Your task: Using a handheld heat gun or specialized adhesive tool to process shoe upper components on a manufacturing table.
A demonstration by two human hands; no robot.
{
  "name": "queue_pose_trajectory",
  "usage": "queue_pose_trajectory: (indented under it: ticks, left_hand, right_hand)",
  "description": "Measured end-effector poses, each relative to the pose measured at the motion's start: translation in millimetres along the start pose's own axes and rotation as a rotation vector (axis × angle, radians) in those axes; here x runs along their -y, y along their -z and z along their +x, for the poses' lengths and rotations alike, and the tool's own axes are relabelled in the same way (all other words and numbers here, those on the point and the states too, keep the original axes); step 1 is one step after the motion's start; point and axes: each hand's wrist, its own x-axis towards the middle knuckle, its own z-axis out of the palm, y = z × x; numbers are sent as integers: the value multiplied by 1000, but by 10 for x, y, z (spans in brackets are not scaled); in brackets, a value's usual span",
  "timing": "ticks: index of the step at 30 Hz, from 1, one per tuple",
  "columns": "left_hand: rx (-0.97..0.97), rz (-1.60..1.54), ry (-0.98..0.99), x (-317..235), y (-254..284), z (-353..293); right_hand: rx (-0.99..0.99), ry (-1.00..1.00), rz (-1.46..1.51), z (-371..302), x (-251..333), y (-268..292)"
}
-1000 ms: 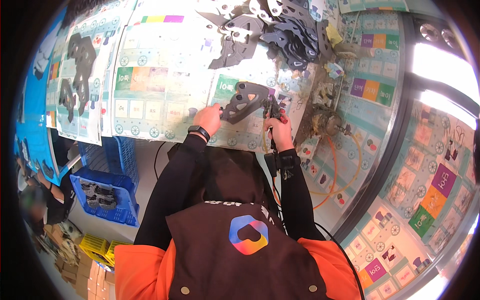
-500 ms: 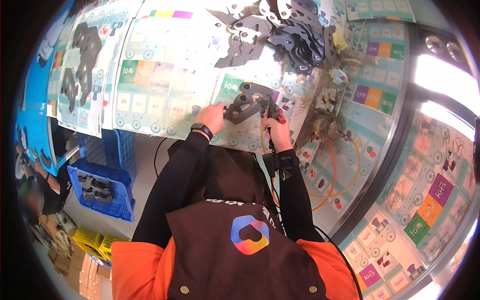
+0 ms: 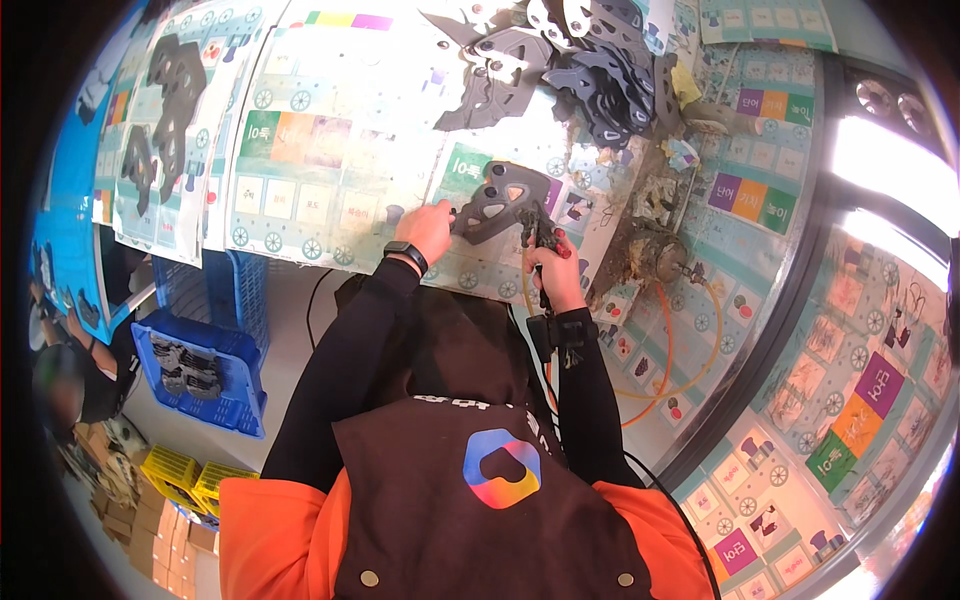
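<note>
A dark grey plastic part with cut-out openings [image 3: 503, 200] is held above the paper-covered table, just ahead of me. My left hand [image 3: 424, 236] is closed at its left end, fingertips pinching the edge. On the other side, my right hand [image 3: 560, 272] wraps around the grip of a grimy spray gun [image 3: 540, 232] with a red piece near the hand. The gun's head is up against or just in front of the part's right side; I cannot tell whether they touch. Thin hoses trail from the gun toward the right.
Several similar dark parts [image 3: 600, 85] are piled at the back of the table. More parts [image 3: 178, 110] lie on the left sheet. A dirt-caked fixture [image 3: 658, 255] stands at right. Blue crates [image 3: 250, 372] and yellow crates [image 3: 178, 478] sit lower left, near another person [image 3: 100, 370].
The plastic part has turned slightly and shows more of its openings. Both hands have shifted only a little, the left one slightly up and right. The grips stay the same.
</note>
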Motion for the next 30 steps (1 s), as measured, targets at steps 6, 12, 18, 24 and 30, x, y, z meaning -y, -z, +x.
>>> queue_pose_trajectory:
  ticks: [6,12,18,24,30]
  left_hand:
    - [-33,10,-4,-7,10,-18]
    - [-53,0,-8,-19,-10,-36]
    - [-58,-11,-7,-1,-37,-37]
    - [-34,-11,13,31,-24,-22]
    - [-34,-5,-2,34,-27,-17]
  right_hand:
    - [8,-75,43,-51,81,-48]
    - [9,-76,36,-100,139,-199]
    - [111,-67,56,-96,63,-262]
    - [113,-69,-8,-146,-2,-309]
    - [89,-94,41,-192,-74,-245]
